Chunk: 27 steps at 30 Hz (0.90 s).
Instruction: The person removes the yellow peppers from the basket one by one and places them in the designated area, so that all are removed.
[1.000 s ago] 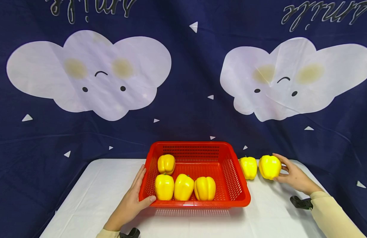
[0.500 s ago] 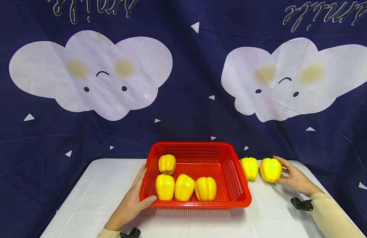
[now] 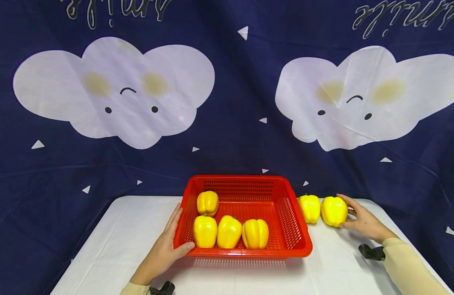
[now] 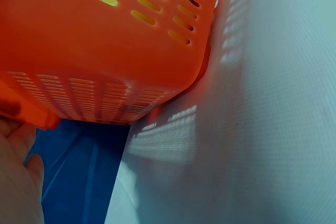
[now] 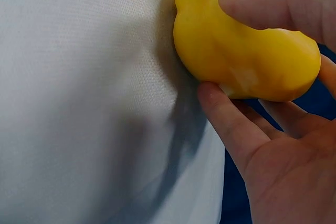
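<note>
A red plastic basket [image 3: 249,253] with slotted walls sits mid-table, holding several yellow bell peppers [image 3: 229,232]. My left hand [image 3: 158,252] grips its near left corner, thumb on the front rim and fingers along the left side. In the left wrist view, part of that hand [image 4: 18,174] shows by the basket rim. On the right, my right hand [image 3: 367,223] holds a yellow bell pepper [image 3: 334,211] between thumb and fingers. The right wrist view shows this pepper [image 5: 244,45] close up, low over the cloth. Another yellow bell pepper [image 3: 309,209] stands between it and the basket.
A white cloth covers the table [image 3: 112,237]. Right behind its far edge hangs a dark blue curtain [image 3: 241,102] printed with clouds and triangles. Black straps [image 3: 372,252] sit at both wrists.
The right hand's pepper has come down slightly toward the table and a little nearer to me. The left hand and basket keep their places; the head view has shifted slightly.
</note>
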{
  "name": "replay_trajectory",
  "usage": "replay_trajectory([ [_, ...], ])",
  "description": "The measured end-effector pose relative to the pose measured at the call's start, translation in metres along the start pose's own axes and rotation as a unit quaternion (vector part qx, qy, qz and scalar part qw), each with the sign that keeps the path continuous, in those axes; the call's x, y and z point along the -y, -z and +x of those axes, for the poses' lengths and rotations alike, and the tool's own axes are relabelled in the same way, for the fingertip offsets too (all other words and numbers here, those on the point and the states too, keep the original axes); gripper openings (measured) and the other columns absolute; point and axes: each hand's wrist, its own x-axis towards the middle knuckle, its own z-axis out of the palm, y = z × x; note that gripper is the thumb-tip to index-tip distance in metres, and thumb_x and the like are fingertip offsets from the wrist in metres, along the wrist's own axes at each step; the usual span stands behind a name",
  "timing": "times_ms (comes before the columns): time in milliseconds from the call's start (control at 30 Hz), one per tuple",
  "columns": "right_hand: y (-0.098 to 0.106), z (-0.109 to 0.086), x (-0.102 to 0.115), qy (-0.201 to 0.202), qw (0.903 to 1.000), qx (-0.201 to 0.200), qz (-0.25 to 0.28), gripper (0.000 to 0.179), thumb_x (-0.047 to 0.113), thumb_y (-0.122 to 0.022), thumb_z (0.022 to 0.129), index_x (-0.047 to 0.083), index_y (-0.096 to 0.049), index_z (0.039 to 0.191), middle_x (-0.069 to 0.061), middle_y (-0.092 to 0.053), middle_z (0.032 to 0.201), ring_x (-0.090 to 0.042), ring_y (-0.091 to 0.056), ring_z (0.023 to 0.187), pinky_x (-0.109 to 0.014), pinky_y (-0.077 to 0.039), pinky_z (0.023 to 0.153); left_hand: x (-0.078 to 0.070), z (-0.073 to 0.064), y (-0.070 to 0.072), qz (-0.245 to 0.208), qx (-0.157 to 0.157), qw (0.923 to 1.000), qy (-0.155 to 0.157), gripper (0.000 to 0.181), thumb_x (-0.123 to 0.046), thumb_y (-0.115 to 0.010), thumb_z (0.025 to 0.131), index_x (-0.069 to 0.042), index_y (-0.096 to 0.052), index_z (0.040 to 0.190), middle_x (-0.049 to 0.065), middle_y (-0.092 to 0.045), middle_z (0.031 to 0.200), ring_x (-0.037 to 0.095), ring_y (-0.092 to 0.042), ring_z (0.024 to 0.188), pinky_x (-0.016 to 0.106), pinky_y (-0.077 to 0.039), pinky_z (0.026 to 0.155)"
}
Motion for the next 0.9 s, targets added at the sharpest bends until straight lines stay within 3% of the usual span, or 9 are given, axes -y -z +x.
replay_trajectory([
  [233,-0.0026,0.0025,0.001,-0.008,1.0,0.004,-0.003,0.103,0.007,-0.083,0.078,-0.001,-0.018,0.158,-0.036,-0.021,0.156,-0.063,-0.033,0.131,-0.066,-0.042,0.1,0.0001,-0.0002,-0.0003,0.002,0.0,1.0,0.001,0.096,-0.035,-0.075,0.088,-0.011,-0.018,0.161,-0.003,-0.009,0.168,0.037,-0.021,0.15,0.064,-0.034,0.106],
  [900,-0.0019,0.0064,0.0079,-0.03,0.9993,0.02,-0.008,0.103,0.008,-0.079,0.079,-0.005,-0.014,0.157,-0.039,-0.02,0.155,-0.065,-0.033,0.129,-0.073,-0.039,0.097,0.0008,0.0,0.0005,0.003,-0.001,1.0,-0.007,0.097,-0.034,-0.076,0.088,-0.011,-0.017,0.162,-0.002,-0.009,0.168,0.037,-0.02,0.15,0.064,-0.033,0.107],
])
